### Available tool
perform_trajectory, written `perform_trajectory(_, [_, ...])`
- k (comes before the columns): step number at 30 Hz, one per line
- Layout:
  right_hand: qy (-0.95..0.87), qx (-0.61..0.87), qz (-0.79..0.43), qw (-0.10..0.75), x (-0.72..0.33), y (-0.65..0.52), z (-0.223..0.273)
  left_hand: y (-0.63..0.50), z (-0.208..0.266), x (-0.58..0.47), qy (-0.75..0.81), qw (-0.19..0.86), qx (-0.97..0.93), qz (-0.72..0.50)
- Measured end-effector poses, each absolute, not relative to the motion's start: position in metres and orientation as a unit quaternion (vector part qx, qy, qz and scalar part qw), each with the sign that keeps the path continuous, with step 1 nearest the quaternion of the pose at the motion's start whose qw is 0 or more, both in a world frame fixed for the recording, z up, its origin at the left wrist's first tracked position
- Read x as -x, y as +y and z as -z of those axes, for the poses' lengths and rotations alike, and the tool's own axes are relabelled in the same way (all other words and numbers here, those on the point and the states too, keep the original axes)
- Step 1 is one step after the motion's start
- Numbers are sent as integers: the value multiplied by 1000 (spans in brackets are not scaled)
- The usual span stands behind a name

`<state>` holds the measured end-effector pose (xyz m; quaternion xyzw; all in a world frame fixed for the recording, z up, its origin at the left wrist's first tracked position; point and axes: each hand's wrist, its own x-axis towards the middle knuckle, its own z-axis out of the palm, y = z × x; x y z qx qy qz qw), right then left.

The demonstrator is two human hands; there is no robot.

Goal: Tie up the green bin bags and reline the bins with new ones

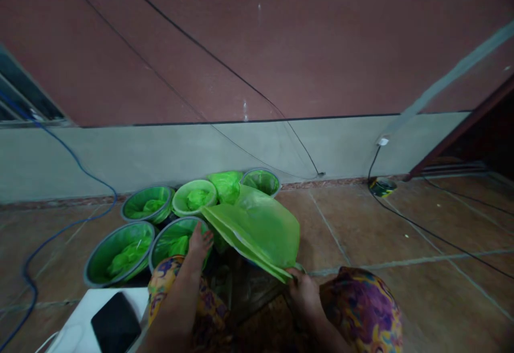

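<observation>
Green bag (265, 227) fans out leftward from the right-hand grip (304, 291).

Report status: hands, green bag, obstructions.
Right hand gripping green bag by its near edge. Left hand at lined bucket, grip unclear. Bag partly hiding rear bucket.

Ahead of you, buckets (182, 194) stand before the wall (345, 141), with a phone (115, 323) on the white surface's top at near left, and a bag (267, 224) between your left hand (200, 241) and right hand (304, 291).
</observation>
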<state>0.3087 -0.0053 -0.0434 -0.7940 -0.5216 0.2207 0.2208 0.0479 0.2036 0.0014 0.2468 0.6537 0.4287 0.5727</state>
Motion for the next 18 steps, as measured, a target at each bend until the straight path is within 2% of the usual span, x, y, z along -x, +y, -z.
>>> perform_trajectory(2, [-542, 783, -217, 215, -287, -12, 42, 174, 11, -62, 642, 629, -217, -381])
perform_trajectory(4, [-564, 774, -214, 196, -266, -17, 38, 147, 18, -77, 556, 722, -235, -338])
perform_trajectory(7, [-601, 754, -208, 163, -241, -20, 33, 128, 16, -90, 456, 785, -260, -330])
perform_trajectory(13, [-661, 709, -201, 140, -209, -28, 39, 130, -6, -84, 471, 783, -186, -362])
perform_trajectory(18, [-741, 630, -182, 145, -192, -34, 49, 100, -28, -66, 446, 745, -296, -398])
